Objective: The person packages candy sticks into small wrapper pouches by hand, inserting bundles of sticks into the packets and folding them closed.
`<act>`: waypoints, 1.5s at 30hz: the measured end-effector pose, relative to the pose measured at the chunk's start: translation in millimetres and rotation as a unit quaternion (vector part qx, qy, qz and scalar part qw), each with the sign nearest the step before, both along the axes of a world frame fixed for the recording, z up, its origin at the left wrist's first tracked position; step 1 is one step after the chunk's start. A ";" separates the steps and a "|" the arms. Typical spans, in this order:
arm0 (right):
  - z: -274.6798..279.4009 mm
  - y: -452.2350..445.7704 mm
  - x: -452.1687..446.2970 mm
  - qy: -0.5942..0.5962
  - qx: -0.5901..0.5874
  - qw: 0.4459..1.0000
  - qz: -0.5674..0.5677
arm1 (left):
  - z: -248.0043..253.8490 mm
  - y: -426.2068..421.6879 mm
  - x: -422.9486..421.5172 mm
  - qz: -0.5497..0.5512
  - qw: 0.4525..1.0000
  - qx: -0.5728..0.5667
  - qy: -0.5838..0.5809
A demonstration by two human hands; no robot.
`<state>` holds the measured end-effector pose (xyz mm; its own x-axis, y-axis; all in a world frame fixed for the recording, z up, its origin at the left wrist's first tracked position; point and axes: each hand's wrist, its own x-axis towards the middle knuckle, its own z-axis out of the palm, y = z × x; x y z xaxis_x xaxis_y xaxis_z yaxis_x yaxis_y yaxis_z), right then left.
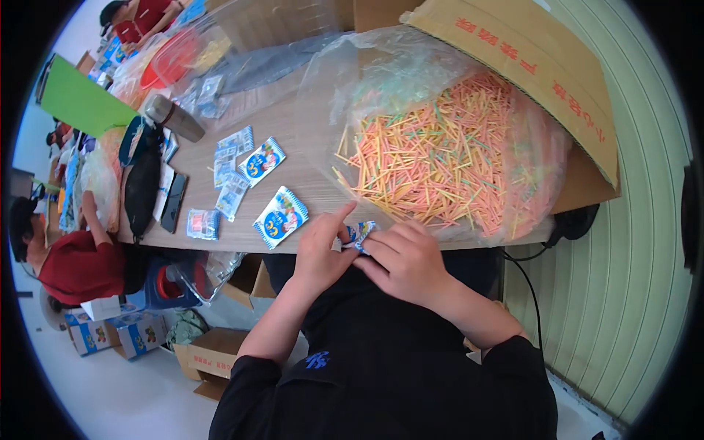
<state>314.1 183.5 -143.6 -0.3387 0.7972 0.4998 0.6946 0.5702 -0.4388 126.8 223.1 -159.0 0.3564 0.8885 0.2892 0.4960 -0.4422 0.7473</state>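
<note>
A small blue-and-white packet is pinched between my two hands, just over the table's near edge. My left hand grips its left side, with the index finger stretched out above it. From the other side my right hand closes on the packet, its fingers covering much of it. Left of my hands lie two larger printed packets and several small clear-and-blue sachets. A big heap of thin pink, yellow and green sticks spreads from a clear plastic bag just beyond my right hand.
An open cardboard box stands around the bag. A metal flask, a black pouch and a phone are on the left. A person in red sits further left; cartons stand on the floor.
</note>
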 end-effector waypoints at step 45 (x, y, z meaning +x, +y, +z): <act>-0.9 13.5 37.1 -0.060 -0.285 0.951 0.102 | -29.0 -0.2 6.8 -0.061 0.994 0.026 0.091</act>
